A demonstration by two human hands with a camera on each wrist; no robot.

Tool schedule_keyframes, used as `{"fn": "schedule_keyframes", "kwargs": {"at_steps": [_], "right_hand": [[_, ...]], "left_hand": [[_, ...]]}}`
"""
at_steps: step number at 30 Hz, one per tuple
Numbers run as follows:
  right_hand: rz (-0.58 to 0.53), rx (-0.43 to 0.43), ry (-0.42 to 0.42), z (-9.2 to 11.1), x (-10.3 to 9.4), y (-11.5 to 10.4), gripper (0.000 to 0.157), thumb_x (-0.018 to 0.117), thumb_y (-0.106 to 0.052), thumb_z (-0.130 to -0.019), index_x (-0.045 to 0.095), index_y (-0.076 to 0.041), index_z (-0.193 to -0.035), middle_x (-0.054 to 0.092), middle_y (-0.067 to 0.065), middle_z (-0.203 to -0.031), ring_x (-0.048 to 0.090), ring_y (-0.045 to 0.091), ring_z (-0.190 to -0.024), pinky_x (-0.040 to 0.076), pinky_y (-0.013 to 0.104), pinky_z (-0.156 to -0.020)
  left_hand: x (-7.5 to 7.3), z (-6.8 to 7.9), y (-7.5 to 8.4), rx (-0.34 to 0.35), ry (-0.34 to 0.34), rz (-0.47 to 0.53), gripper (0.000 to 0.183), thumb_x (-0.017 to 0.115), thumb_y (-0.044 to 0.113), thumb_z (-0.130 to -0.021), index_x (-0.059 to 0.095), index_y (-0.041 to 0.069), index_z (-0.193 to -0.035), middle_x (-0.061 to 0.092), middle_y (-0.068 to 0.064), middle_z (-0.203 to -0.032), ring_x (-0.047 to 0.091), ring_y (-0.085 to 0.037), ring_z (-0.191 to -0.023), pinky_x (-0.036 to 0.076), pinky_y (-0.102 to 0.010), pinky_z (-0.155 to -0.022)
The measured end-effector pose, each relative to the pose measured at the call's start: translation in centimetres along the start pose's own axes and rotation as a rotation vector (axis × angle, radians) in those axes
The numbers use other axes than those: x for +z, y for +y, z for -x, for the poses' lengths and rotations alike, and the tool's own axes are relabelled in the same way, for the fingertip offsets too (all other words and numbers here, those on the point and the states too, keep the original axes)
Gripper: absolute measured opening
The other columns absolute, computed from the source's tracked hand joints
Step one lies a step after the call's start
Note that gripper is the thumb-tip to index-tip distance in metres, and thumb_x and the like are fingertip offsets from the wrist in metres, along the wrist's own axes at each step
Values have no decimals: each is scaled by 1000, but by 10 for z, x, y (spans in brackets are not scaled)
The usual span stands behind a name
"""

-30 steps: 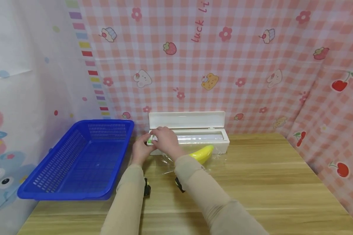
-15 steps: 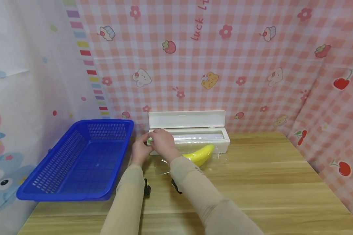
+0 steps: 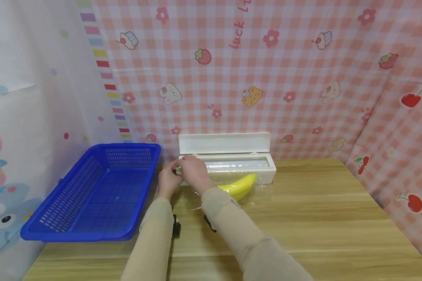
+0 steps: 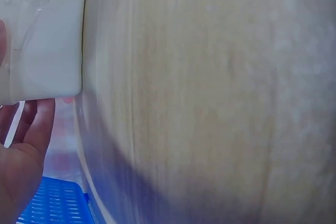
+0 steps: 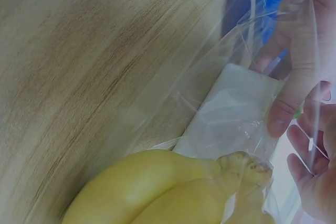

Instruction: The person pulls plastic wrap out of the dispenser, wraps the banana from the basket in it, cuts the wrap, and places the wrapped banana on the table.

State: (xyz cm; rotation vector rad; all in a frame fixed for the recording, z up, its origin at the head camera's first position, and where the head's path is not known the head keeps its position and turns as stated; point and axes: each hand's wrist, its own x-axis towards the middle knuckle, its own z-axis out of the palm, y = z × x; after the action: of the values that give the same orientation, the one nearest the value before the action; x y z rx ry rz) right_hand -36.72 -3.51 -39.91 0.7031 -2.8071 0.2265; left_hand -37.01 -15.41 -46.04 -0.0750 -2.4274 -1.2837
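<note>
A white cling film box [image 3: 267, 178] stands at the back of the table, its lid [image 3: 225, 143] raised and a film roll [image 3: 240, 164] inside. My left hand [image 3: 167, 182] grips the box's left end, thumb on the front and fingers round the end, as the left wrist view shows. Beside it, the curled fingers of my right hand [image 3: 195, 171] pinch the small green slide cutter [image 5: 298, 113] at that same end. In front of the box a yellow banana [image 3: 242, 186] lies partly behind my right wrist. Clear film [image 5: 244, 129] spreads round the banana and over my left thumb.
A blue plastic basket [image 3: 79, 235] stands on the left side of the wooden table [image 3: 320, 218], close to my left forearm. A pink checked cloth [image 3: 211, 84] hangs directly behind the box.
My right hand has shifted slightly left, closer to my left hand at the box's end, baring more of the banana. The left hand, box and basket keep their places.
</note>
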Motion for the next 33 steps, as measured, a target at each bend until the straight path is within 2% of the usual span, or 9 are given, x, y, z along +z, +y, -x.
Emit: {"fn": "schedule_keyframes", "kwargs": {"at_steps": [2, 6, 11, 22, 33], "right_hand": [[-3, -2, -1, 0, 0, 0, 29, 71, -19, -90, 73, -28, -117, 67, -6, -99, 62, 15, -86, 52, 27, -65], [-11, 0, -17, 0, -1, -1, 31, 72, -16, -88, 73, -28, -117, 66, -5, -96, 61, 15, -82, 50, 27, -61], [-3, -8, -25, 1, -1, -1, 35, 72, -14, -88, 72, -28, -120, 67, -4, -101, 63, 16, -85, 52, 27, -63], [-19, -15, -7, -1, 0, -2, 30, 69, -9, -87, 75, -27, -109, 67, -3, -103, 65, 17, -90, 54, 30, -69], [2, -14, 5, -1, 2, -1, 27, 71, -8, -86, 75, -24, -108, 67, -2, -103, 65, 17, -92, 55, 28, -73]], "left_hand": [[0, 0, 1, -25, -8, -2, 53, 78, 6, -71, 65, -2, -122, 70, -23, -100, 66, -35, -88, 54, -46, -80], [0, 0, 0, -48, -22, -10, 53, 79, 7, -72, 65, -1, -122, 70, -22, -104, 66, -34, -90, 54, -46, -81], [1, 0, -1, -62, -24, -2, 54, 80, 6, -71, 65, 0, -122, 69, -22, -108, 66, -34, -92, 55, -45, -83], [0, -2, -1, -26, -22, -1, 53, 82, 6, -70, 67, 1, -121, 70, -21, -108, 65, -34, -91, 54, -45, -83], [0, -1, 0, -56, -31, -6, 52, 83, 8, -71, 67, 2, -120, 70, -19, -104, 64, -33, -90, 53, -44, -82]]}}
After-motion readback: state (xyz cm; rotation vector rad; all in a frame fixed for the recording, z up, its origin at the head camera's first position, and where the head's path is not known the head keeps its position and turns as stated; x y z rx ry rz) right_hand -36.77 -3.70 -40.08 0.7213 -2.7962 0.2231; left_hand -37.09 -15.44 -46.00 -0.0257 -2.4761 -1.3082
